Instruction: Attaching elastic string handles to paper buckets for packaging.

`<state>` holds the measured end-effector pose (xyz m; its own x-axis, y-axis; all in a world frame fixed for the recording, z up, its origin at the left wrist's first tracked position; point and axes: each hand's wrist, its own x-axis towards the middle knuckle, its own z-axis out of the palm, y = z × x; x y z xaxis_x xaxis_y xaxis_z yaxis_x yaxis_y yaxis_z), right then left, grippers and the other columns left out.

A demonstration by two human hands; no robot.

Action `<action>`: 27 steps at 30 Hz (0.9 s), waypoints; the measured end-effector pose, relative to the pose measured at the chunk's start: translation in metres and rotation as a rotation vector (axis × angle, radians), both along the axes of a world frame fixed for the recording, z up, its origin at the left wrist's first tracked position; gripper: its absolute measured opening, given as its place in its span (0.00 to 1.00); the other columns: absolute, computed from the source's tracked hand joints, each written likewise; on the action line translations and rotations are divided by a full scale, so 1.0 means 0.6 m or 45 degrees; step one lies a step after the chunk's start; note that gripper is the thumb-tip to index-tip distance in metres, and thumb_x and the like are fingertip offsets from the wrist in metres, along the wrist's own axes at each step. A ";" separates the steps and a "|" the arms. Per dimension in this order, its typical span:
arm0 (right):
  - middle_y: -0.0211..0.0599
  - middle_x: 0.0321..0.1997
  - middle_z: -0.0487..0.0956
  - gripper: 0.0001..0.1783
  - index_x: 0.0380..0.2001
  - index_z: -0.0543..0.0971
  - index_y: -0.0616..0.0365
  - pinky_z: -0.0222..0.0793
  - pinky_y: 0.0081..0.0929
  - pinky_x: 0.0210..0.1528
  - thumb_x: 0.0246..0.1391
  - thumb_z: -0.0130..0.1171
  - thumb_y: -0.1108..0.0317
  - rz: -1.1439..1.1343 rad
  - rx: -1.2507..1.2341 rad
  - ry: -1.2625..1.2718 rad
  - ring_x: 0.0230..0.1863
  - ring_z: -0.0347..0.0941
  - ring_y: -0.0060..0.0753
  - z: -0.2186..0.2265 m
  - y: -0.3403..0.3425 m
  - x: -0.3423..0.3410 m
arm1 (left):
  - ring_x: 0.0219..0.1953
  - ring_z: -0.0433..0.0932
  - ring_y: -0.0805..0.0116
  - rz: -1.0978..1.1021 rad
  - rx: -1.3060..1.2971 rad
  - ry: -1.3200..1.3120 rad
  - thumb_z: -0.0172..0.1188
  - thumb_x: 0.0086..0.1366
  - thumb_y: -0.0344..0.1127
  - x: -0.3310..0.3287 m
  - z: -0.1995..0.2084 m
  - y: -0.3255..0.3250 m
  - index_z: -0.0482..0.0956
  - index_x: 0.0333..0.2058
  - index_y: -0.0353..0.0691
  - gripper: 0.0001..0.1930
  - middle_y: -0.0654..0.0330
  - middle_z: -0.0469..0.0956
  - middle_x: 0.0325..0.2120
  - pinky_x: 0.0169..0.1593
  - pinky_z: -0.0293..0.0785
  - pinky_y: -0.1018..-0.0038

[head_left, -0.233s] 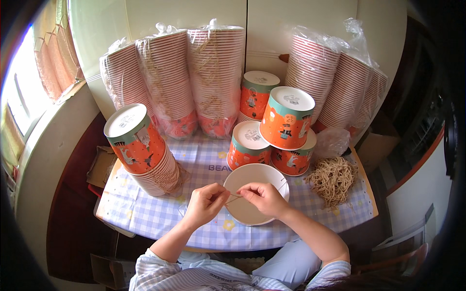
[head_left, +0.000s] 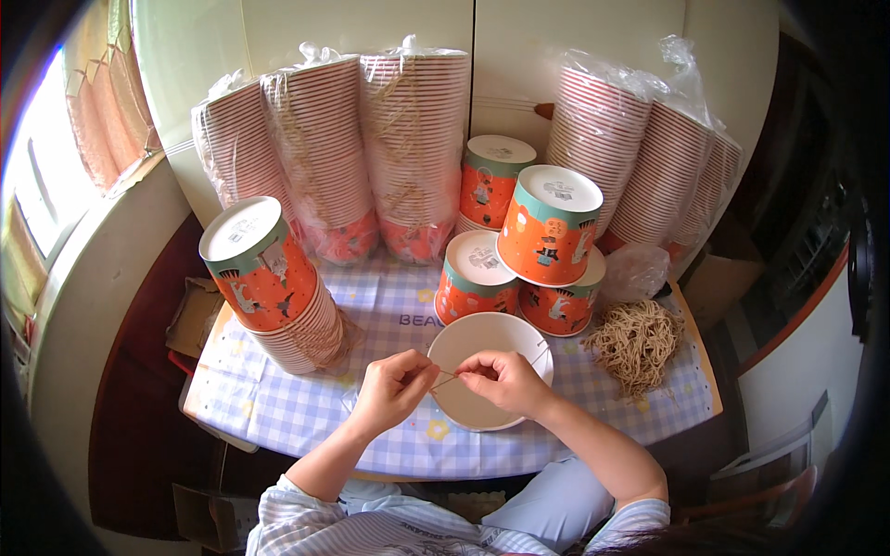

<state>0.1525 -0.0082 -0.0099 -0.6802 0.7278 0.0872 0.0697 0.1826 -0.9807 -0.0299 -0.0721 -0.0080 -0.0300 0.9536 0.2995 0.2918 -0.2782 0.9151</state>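
A white-lined paper bucket (head_left: 482,408) stands mouth up before me at the table's front. Over its left side, my left hand (head_left: 397,387) pinches a thin tan cord (head_left: 447,378) between thumb and fingertips. My right hand (head_left: 505,382) is closed on the same cord above the bucket's middle, its fingertips a short gap from the left ones. Where the cord crosses itself is too small to make out clearly. Another bit of cord (head_left: 543,352) shows at the bucket's right inner wall. A tangled heap of tan cords (head_left: 638,345) lies to the right.
Upturned orange and green buckets (head_left: 549,232) are piled just behind the open one. At left leans a stack of buckets (head_left: 269,269) with cords hanging beside it. Tall plastic-wrapped stacks (head_left: 414,148) line the wall. A checked cloth (head_left: 389,320) covers the table.
My right fingertips have shifted very slightly at the cord. Both hands keep their pinch, and the buckets stay as they were.
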 end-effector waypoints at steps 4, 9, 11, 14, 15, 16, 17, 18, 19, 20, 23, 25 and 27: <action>0.25 0.27 0.75 0.07 0.32 0.76 0.63 0.66 0.13 0.33 0.52 0.53 0.71 -0.042 0.127 -0.077 0.30 0.68 0.12 0.007 -0.001 0.001 | 0.23 0.67 0.85 -0.010 -0.014 0.011 0.54 0.58 0.26 0.000 0.002 -0.002 0.72 0.26 0.30 0.05 0.65 0.71 0.18 0.26 0.65 0.85; 0.25 0.26 0.74 0.06 0.28 0.75 0.63 0.66 0.15 0.32 0.52 0.53 0.71 -0.042 0.188 -0.101 0.28 0.67 0.13 0.007 -0.001 0.002 | 0.22 0.66 0.84 0.025 -0.021 0.052 0.54 0.57 0.26 -0.007 -0.011 -0.001 0.72 0.25 0.31 0.05 0.66 0.70 0.17 0.25 0.64 0.84; 0.25 0.25 0.74 0.05 0.27 0.74 0.63 0.65 0.15 0.32 0.52 0.53 0.72 -0.020 0.194 -0.083 0.28 0.67 0.13 0.010 -0.003 0.002 | 0.22 0.65 0.84 0.034 -0.035 0.048 0.54 0.57 0.26 -0.008 -0.013 -0.002 0.72 0.24 0.31 0.05 0.66 0.70 0.16 0.25 0.63 0.84; 0.25 0.25 0.73 0.04 0.26 0.74 0.62 0.65 0.15 0.32 0.51 0.53 0.73 0.008 0.235 -0.075 0.28 0.67 0.13 0.013 -0.005 0.003 | 0.21 0.63 0.83 0.042 -0.053 0.029 0.54 0.56 0.26 -0.008 -0.014 -0.004 0.72 0.23 0.31 0.05 0.66 0.68 0.16 0.24 0.61 0.83; 0.25 0.25 0.73 0.03 0.26 0.73 0.62 0.65 0.14 0.32 0.51 0.53 0.73 0.016 0.268 -0.080 0.28 0.67 0.13 0.013 -0.005 0.004 | 0.21 0.63 0.83 0.042 -0.055 0.001 0.54 0.56 0.26 -0.006 -0.014 -0.005 0.72 0.23 0.31 0.05 0.67 0.68 0.15 0.23 0.61 0.83; 0.25 0.25 0.73 0.03 0.26 0.73 0.62 0.65 0.14 0.32 0.51 0.53 0.73 0.017 0.268 -0.080 0.28 0.67 0.13 0.013 -0.005 0.005 | 0.20 0.62 0.83 0.043 -0.057 -0.028 0.54 0.56 0.26 -0.005 -0.015 -0.005 0.71 0.23 0.31 0.05 0.67 0.68 0.15 0.23 0.60 0.83; 0.25 0.25 0.73 0.04 0.27 0.73 0.62 0.65 0.14 0.32 0.51 0.53 0.73 0.026 0.263 -0.071 0.28 0.66 0.13 0.013 -0.005 0.005 | 0.20 0.62 0.83 0.044 -0.056 -0.028 0.54 0.56 0.26 -0.005 -0.015 -0.005 0.71 0.23 0.31 0.05 0.67 0.68 0.15 0.23 0.60 0.83; 0.26 0.25 0.73 0.04 0.27 0.73 0.62 0.65 0.14 0.32 0.52 0.52 0.73 0.033 0.257 -0.064 0.28 0.66 0.13 0.012 -0.004 0.006 | 0.20 0.62 0.83 0.048 -0.049 -0.023 0.54 0.56 0.26 -0.005 -0.015 -0.005 0.71 0.23 0.31 0.05 0.67 0.67 0.15 0.22 0.59 0.83; 0.26 0.25 0.73 0.04 0.27 0.73 0.62 0.65 0.14 0.32 0.52 0.52 0.73 0.033 0.258 -0.064 0.28 0.66 0.13 0.012 -0.005 0.006 | 0.20 0.61 0.83 0.052 -0.042 -0.017 0.54 0.56 0.26 -0.004 -0.015 -0.005 0.71 0.23 0.31 0.05 0.67 0.66 0.15 0.22 0.59 0.83; 0.26 0.25 0.73 0.04 0.27 0.73 0.62 0.65 0.14 0.32 0.52 0.52 0.73 0.024 0.230 -0.044 0.28 0.66 0.13 0.013 -0.005 0.006 | 0.20 0.61 0.83 0.051 -0.041 -0.017 0.54 0.56 0.26 -0.007 -0.017 -0.004 0.71 0.23 0.31 0.05 0.67 0.66 0.15 0.22 0.59 0.83; 0.26 0.25 0.73 0.05 0.27 0.73 0.62 0.65 0.14 0.32 0.52 0.52 0.72 -0.004 0.191 -0.025 0.29 0.66 0.13 0.021 -0.009 0.007 | 0.21 0.63 0.82 0.001 0.008 0.037 0.56 0.54 0.28 -0.018 -0.017 -0.004 0.73 0.24 0.33 0.04 0.65 0.68 0.19 0.23 0.59 0.83; 0.26 0.25 0.73 0.05 0.28 0.74 0.63 0.65 0.14 0.32 0.53 0.53 0.71 -0.024 0.179 -0.025 0.29 0.67 0.13 0.025 -0.011 0.008 | 0.25 0.68 0.74 0.048 0.156 0.265 0.61 0.51 0.31 -0.021 0.004 -0.011 0.75 0.26 0.35 0.06 0.59 0.71 0.26 0.25 0.64 0.78; 0.28 0.26 0.74 0.06 0.29 0.74 0.63 0.66 0.16 0.32 0.52 0.54 0.71 -0.033 0.271 -0.050 0.30 0.68 0.15 0.027 -0.012 0.008 | 0.28 0.69 0.71 0.053 0.208 0.285 0.62 0.49 0.32 -0.017 0.020 -0.015 0.75 0.27 0.37 0.07 0.59 0.71 0.28 0.26 0.65 0.77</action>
